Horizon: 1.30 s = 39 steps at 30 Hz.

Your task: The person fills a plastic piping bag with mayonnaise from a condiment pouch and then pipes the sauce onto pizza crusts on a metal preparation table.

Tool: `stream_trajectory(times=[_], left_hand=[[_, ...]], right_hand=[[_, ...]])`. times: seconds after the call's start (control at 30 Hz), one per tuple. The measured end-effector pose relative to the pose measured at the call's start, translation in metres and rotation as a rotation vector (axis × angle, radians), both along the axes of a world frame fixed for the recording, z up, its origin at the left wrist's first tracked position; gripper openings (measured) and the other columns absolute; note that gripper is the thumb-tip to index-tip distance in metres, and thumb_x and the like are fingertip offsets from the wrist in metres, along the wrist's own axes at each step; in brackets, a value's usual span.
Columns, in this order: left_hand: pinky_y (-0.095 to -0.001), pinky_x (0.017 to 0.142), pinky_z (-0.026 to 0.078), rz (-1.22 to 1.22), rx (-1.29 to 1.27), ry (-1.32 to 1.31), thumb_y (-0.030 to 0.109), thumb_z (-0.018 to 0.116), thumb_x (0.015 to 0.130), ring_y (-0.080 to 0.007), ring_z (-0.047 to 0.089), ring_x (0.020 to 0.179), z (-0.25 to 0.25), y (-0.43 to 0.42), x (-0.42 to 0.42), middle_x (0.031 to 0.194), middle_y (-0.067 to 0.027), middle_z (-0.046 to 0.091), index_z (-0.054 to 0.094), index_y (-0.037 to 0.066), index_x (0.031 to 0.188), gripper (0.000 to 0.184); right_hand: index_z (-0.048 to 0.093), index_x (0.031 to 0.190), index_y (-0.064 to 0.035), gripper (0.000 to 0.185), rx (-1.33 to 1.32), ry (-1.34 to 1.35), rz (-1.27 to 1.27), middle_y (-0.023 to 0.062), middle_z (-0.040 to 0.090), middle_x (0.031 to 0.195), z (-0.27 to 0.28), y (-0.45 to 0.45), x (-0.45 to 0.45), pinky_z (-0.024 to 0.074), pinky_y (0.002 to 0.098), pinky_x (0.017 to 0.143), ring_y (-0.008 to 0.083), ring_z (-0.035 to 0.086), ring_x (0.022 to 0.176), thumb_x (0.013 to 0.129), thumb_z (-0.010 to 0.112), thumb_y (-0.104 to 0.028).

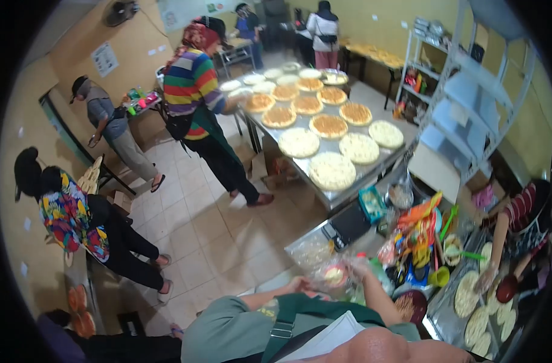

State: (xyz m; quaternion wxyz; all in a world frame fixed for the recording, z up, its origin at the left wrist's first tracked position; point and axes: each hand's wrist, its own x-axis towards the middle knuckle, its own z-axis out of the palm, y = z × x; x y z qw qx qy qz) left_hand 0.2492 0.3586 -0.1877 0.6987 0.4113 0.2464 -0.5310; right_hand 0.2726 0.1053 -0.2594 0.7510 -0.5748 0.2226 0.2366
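My left hand (298, 284) is closed at the near-left edge of a clear plastic bag (321, 277). A pale, round item with red about it (334, 275) shows through the plastic; its kind I cannot make out. My right hand (357, 266), in a thin see-through glove, has its fingers bent onto the bag's other side. Just beyond both hands lies another clear bag (310, 251) with pale contents. A dark flat kitchen scale (348, 222) and a teal box (372, 204) stand farther off.
Round flat breads, some topped orange (328, 126), cover a steel table (300, 162) ahead. Colourful packets (418, 218) and utensils crowd the right. A co-worker's gloved hand (486, 278) is over flatbreads (467, 293). Other people stand to the left, including one in stripes (191, 81).
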Motion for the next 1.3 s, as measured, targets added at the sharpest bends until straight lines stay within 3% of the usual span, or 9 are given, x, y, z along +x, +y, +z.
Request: stream_trajectory(times=[0.07, 0.17, 0.23, 0.33, 0.47, 0.63, 0.87, 1.13, 1.3], left_hand=[[-0.0334, 0.069, 0.043, 0.043, -0.046, -0.065, 0.015, 0.046, 0.072, -0.0235, 0.052, 0.073, -0.001, -0.004, -0.004, 0.079, -0.0135, 0.054, 0.049, -0.002, 0.091, 0.026], [-0.0334, 0.07, 0.044, 0.092, -0.121, -0.121, 0.015, 0.046, 0.072, -0.0238, 0.052, 0.075, -0.001, -0.01, -0.008, 0.081, -0.0142, 0.054, 0.05, -0.002, 0.091, 0.026], [-0.0333, 0.07, 0.044, 0.11, -0.157, -0.133, 0.014, 0.046, 0.071, -0.024, 0.053, 0.077, -0.001, -0.013, -0.009, 0.083, -0.0146, 0.054, 0.05, -0.002, 0.091, 0.026], [-0.0332, 0.071, 0.044, 0.126, -0.198, -0.135, 0.014, 0.047, 0.071, -0.0243, 0.053, 0.079, -0.001, -0.014, -0.012, 0.085, -0.0153, 0.055, 0.05, -0.003, 0.091, 0.026], [-0.0298, 0.061, 0.043, 0.176, -0.131, -0.083, 0.015, 0.05, 0.071, -0.0198, 0.052, 0.069, -0.041, -0.019, -0.004, 0.078, -0.0106, 0.054, 0.053, 0.0, 0.088, 0.023], [-0.0227, 0.042, 0.028, 0.286, 0.113, -0.64, 0.02, 0.054, 0.071, -0.0096, 0.037, 0.049, -0.007, -0.035, -0.005, 0.056, 0.0002, 0.042, 0.054, 0.007, 0.081, 0.016], [-0.0232, 0.038, 0.027, 0.393, -0.127, -0.186, 0.019, 0.051, 0.075, -0.0099, 0.036, 0.045, -0.005, -0.046, 0.009, 0.051, 0.0024, 0.036, 0.047, 0.011, 0.065, 0.013], [-0.0335, 0.069, 0.046, 0.358, -0.401, -0.043, 0.019, 0.046, 0.08, -0.0206, 0.055, 0.078, 0.051, -0.051, 0.029, 0.082, -0.0076, 0.056, 0.051, 0.007, 0.09, 0.017], [-0.0271, 0.074, 0.042, 0.201, -0.344, -0.04, 0.02, 0.044, 0.08, -0.015, 0.053, 0.081, 0.101, -0.064, 0.035, 0.09, -0.0047, 0.055, 0.05, 0.008, 0.095, 0.02]], right_hand=[[0.061, 0.081, -0.0023, 0.026, -0.222, -0.027, -0.037, 0.0068, 0.058, 0.077, 0.071, 0.013, -0.011, 0.0425, 0.0254, 0.058, 0.0125, 0.052, 0.07, 0.073, 0.058, -0.027], [0.06, 0.082, -0.0042, 0.024, -0.522, -0.208, 0.116, 0.0051, 0.057, 0.073, 0.062, 0.004, -0.008, 0.0418, 0.0247, 0.056, 0.012, 0.051, 0.066, 0.074, 0.056, -0.026], [0.058, 0.079, -0.0056, 0.02, -0.252, -0.134, 0.0, 0.0035, 0.054, 0.068, 0.121, 0.02, -0.026, 0.0407, 0.0237, 0.053, 0.012, 0.049, 0.061, 0.076, 0.054, -0.025], [0.054, 0.077, -0.0058, 0.019, -0.045, -0.141, -0.002, 0.0023, 0.051, 0.065, 0.054, 0.004, -0.023, 0.0395, 0.0234, 0.052, 0.0116, 0.047, 0.058, 0.076, 0.052, -0.025], [0.053, 0.078, -0.0063, 0.019, -0.232, -0.288, 0.036, 0.0022, 0.05, 0.067, 0.045, 0.001, -0.027, 0.0387, 0.0238, 0.05, 0.0109, 0.046, 0.057, 0.078, 0.05, -0.025], [0.048, 0.081, -0.0109, 0.017, -0.078, -0.075, -0.199, -0.0006, 0.046, 0.065, 0.083, 0.009, -0.038, 0.0372, 0.0236, 0.051, 0.0097, 0.043, 0.057, 0.081, 0.047, -0.028], [0.047, 0.079, -0.0126, 0.016, 0.197, -0.218, -0.249, -0.0023, 0.043, 0.068, 0.079, -0.005, -0.042, 0.0366, 0.0241, 0.057, 0.0085, 0.04, 0.063, 0.081, 0.046, -0.029], [0.047, 0.092, -0.0095, 0.023, 0.035, -0.288, -0.139, -0.0015, 0.043, 0.064, 0.158, 0.0, -0.045, 0.0323, 0.0197, 0.049, 0.0061, 0.038, 0.052, 0.074, 0.056, -0.021], [0.031, 0.116, -0.0046, 0.07, -0.682, -0.849, 0.275, 0.0023, 0.052, 0.081, 0.187, 0.022, -0.05, 0.0417, 0.0249, 0.063, 0.0111, 0.048, 0.073, 0.059, 0.07, -0.012]])
